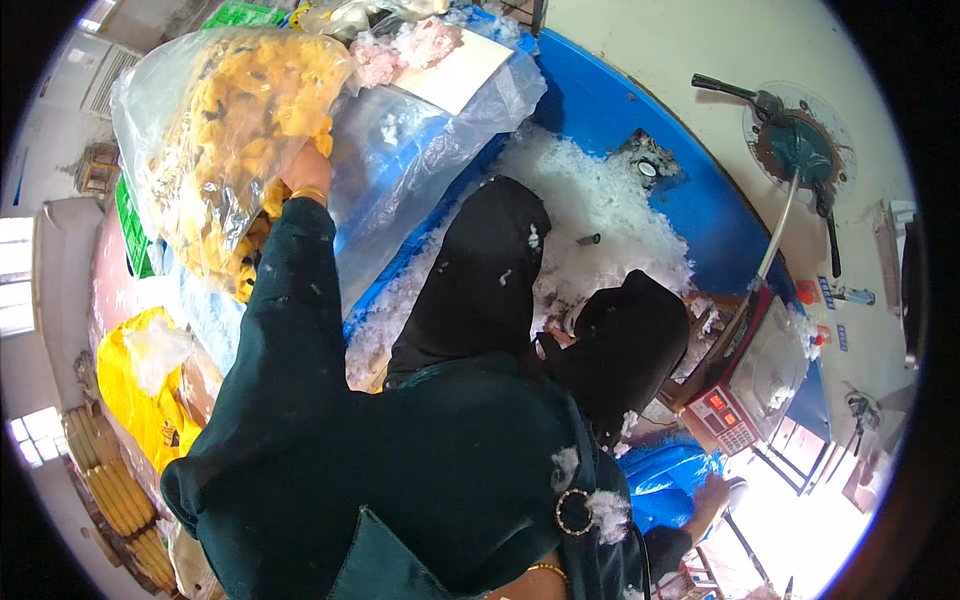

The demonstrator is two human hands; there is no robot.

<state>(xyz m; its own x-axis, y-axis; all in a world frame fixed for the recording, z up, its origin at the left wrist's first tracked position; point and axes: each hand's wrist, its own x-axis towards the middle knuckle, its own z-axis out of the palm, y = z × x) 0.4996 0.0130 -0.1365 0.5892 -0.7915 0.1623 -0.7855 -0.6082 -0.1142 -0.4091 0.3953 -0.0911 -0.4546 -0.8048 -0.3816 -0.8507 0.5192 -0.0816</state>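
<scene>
At the upper left, a large clear plastic bag (165, 120) bulges with yellow plush pieces (265, 85) that have dark patches. My left hand (306, 170), with gold bangles at the wrist, reaches in at the bag's side. Its fingers are hidden among the plush. Low on the right, a hand in a dark sleeve, which looks like my right hand (708, 502), touches crumpled blue plastic (665, 478). Its fingers are too small to read. Between the two, my black-clad knees (480, 270) stand over loose white stuffing (580, 200).
A blue panel (590, 90) rises behind the stuffing. A white card (460, 75) and pink fluff (425, 42) lie beside the clear bag. On the right are a digital scale (725, 415) and a long-poled metal fitting (795, 145). A yellow sack (140, 400) lies at the left.
</scene>
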